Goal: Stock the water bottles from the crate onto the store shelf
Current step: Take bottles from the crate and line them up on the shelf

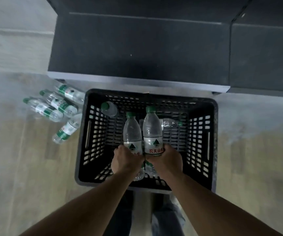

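Observation:
A black slotted crate (pixel 212 133) stands on the floor in front of me. My left hand (pixel 126 160) grips the base of one clear water bottle (pixel 132 132) with a green cap, held upright above the crate. My right hand (pixel 167 160) grips a second green-capped bottle (pixel 152 128) the same way, right beside the first. More bottles lie inside the crate: one at the back left (pixel 109 109), one at the back right (pixel 170 123), and others partly hidden under my hands. The dark store shelf (pixel 137 48) lies just beyond the crate.
Several bottles (pixel 57 106) lie on their sides on the floor left of the crate. A second dark shelf section (pixel 263 53) adjoins on the right. My legs and feet are just behind the crate's near wall.

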`<state>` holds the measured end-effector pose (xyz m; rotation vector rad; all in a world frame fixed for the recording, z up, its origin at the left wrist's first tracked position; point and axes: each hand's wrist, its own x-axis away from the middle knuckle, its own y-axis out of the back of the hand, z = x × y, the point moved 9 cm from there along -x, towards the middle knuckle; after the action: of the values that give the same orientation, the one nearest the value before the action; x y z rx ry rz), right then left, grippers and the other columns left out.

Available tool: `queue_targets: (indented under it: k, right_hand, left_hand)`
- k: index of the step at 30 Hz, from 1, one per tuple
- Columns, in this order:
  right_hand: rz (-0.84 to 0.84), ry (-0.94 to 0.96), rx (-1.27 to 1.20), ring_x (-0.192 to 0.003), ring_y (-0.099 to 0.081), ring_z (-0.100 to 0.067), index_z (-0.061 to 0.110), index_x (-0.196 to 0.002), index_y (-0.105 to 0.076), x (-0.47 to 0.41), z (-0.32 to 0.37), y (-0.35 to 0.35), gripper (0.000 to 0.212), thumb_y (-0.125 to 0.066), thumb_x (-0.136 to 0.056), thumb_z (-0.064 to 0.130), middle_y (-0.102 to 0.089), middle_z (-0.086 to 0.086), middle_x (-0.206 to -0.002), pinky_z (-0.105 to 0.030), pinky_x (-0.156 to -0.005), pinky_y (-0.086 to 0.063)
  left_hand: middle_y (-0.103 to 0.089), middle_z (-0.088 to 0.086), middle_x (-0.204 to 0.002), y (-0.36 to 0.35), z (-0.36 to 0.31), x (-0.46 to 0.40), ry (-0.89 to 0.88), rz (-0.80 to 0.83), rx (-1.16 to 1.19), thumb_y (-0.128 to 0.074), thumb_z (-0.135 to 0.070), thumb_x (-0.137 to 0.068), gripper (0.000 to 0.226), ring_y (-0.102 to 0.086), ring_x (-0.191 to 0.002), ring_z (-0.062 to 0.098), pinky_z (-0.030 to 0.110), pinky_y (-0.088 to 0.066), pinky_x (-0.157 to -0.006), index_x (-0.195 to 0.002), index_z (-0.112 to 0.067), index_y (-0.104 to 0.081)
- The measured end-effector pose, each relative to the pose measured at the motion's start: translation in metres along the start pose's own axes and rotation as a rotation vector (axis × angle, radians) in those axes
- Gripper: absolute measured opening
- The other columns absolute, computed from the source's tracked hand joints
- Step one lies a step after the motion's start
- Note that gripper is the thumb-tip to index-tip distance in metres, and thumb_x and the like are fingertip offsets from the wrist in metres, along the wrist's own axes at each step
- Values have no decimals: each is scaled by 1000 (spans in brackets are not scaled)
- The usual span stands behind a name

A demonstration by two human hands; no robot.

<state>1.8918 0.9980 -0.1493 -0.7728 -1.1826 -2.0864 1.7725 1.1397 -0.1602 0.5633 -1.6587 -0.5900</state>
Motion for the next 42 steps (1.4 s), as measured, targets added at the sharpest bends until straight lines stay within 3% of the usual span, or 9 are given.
queue_targets:
  k: [5,12,17,28,37,40,42]
  right_hand:
    - [-53,87,-22,-79,-65,-4,25,-105,-64,57,49,68,49,-84,-66,46,-70,13,-91,-23,-65,-53]
    - [-223,186,-69,-72,-58,-7,24,-102,-65,175,131,181,51,-84,-63,51,-70,10,-91,-22,-60,-44]
    - [-297,269,-123,-89,-68,-18,21,-107,-68,250,197,253,59,-84,-61,55,-73,6,-100,-24,-65,-45]
    - [-399,476,-127,-97,-67,-20,22,-111,-65,397,320,373,54,-82,-66,46,-72,3,-104,-26,-75,-52]
    - [-490,717,-191,-84,-66,-12,28,-98,-64,507,420,460,42,-83,-63,40,-72,10,-94,-25,-68,-51]
    - [-516,797,-254,-91,-67,-14,28,-106,-64,539,448,493,48,-84,-64,38,-72,8,-98,-34,-80,-57]
    - [-553,842,-278,-94,-67,-14,27,-109,-64,559,463,515,49,-85,-66,37,-72,8,-101,-32,-82,-55]
  left_hand:
    - [-65,-1,-102,73,-38,63,-99,-80,71,-79,-59,-60,63,-65,-86,19,37,-57,-73,-106,-20,-63]
    - [-58,3,-108,185,-93,184,-239,-157,253,-85,-48,-60,64,-60,-97,24,40,-54,-82,-108,-16,-56]
    - [-62,4,-109,280,-137,264,-392,-241,279,-85,-50,-59,65,-64,-96,25,32,-49,-69,-109,-15,-60]
    - [-61,2,-108,451,-176,418,-545,-386,433,-85,-43,-58,65,-65,-96,24,43,-57,-81,-109,-14,-57]
    - [-65,1,-101,586,-205,536,-726,-582,621,-86,-33,-58,60,-65,-92,22,42,-57,-80,-108,-16,-58]
    - [-67,5,-104,627,-218,572,-790,-612,684,-88,-27,-60,58,-67,-96,25,44,-56,-83,-109,-12,-59]
    - [-63,9,-111,652,-223,594,-771,-630,723,-90,-25,-60,67,-65,-100,28,45,-55,-86,-115,-10,-54]
